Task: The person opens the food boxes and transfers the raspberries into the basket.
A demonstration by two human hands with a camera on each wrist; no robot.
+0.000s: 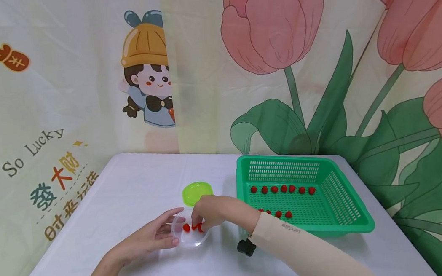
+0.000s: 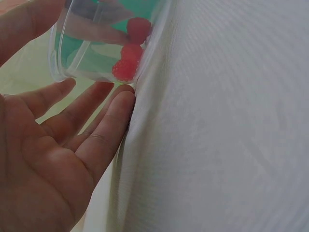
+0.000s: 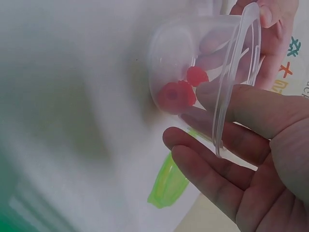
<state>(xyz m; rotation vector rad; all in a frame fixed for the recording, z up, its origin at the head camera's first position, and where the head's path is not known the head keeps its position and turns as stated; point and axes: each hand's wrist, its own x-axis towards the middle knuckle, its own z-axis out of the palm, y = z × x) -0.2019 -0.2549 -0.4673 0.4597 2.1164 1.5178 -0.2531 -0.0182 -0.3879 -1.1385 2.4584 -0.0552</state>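
Observation:
A clear plastic tub [image 1: 192,242] stands on the white table with a few red raspberries [image 1: 186,228] inside. My left hand [image 1: 149,238] holds the tub from its left side, thumb at the front and fingers spread along the back wall. From the right, my right hand [image 1: 210,210] reaches over the rim. In the right wrist view its thumb and forefinger are inside the tub, pinching a raspberry [image 3: 186,94] near the bottom; the other fingers stay outside the wall. The exact contact is partly hidden by the thumb.
Just behind the tub lies a bright green lid [image 1: 196,192]. To the right stands a green slotted basket [image 1: 357,224] with a back row of raspberries [image 1: 283,188] and a shorter front row [image 1: 278,214], partly covered by my right arm. A printed curtain [image 1: 204,113] hangs behind the table.

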